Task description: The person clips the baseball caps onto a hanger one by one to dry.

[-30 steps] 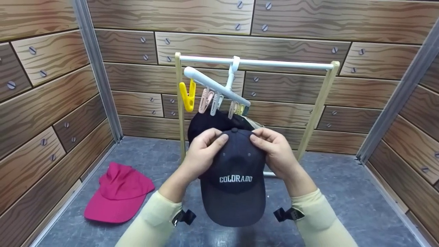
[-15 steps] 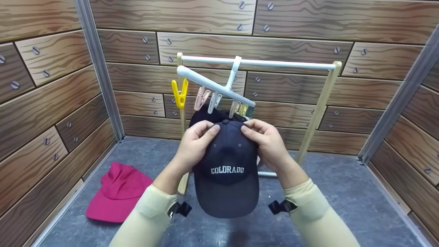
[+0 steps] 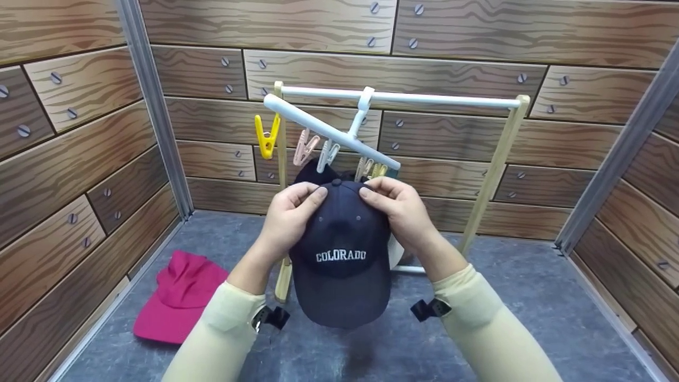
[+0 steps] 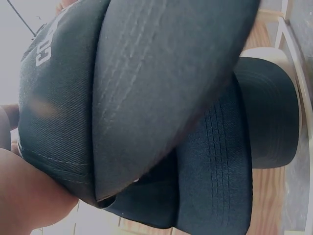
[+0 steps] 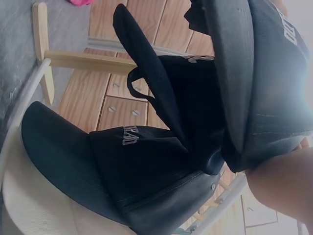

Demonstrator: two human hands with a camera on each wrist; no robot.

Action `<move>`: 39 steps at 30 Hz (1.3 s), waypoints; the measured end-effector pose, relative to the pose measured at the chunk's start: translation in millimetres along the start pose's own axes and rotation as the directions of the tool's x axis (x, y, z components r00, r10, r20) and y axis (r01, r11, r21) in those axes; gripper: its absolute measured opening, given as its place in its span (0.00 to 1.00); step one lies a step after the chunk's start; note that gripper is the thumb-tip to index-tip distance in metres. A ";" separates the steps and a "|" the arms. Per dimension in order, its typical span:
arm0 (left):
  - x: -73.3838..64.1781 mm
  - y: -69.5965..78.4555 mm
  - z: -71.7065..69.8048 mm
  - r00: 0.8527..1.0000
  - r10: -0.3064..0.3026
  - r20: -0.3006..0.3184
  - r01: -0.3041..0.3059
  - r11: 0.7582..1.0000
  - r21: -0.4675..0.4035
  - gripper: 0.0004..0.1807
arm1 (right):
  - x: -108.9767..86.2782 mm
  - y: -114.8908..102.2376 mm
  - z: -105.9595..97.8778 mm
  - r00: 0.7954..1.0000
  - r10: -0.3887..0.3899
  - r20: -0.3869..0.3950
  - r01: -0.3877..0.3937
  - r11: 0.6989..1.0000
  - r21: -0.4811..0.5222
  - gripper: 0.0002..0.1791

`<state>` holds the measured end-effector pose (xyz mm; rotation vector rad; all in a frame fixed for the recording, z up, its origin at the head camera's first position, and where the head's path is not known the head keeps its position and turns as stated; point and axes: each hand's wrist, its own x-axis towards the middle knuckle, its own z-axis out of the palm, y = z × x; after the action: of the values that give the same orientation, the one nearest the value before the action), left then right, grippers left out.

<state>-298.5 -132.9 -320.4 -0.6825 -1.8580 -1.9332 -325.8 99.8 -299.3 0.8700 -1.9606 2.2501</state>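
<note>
A navy baseball cap lettered COLORADO hangs between both hands, crown up and brim down. My left hand pinches the left of its crown near the top button, and my right hand pinches the right side. Just behind is a dark cap under the white hanger, mostly hidden. In the right wrist view another dark cap and a cream cap hang beyond the held one. A yellow clip dangles at the hanger's left end, beside a pink clip and a pale blue clip.
A wooden rack with a white top bar carries the tilted hanger. On the grey floor at left lies a magenta cap. Wood-patterned walls enclose the back and sides.
Both hands have carried the navy cap left and upward in the head view. The hanger has turned, its left end with the yellow clip swinging further left.
</note>
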 end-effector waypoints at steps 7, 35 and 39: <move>0.5 0.8 -6.5 0.999 -0.031 -0.019 0.030 0.998 -0.054 0.08 | 6.6 -3.6 6.5 1.000 -0.025 0.005 0.026 0.993 -0.115 0.03; -2.9 -13.1 -24.0 0.998 -0.055 -0.041 0.052 0.997 -0.066 0.07 | 59.2 -21.7 47.3 0.979 -0.129 0.159 0.189 0.866 -0.463 0.14; -3.0 -13.8 -26.5 0.998 -0.050 -0.045 0.048 0.997 -0.052 0.08 | 65.0 -24.3 57.9 0.980 -0.118 0.163 0.186 0.842 -0.507 0.18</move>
<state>-306.3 -158.7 -333.7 -0.6071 -1.8192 -2.0165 -349.1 30.0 -247.0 1.0554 -2.2876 1.4820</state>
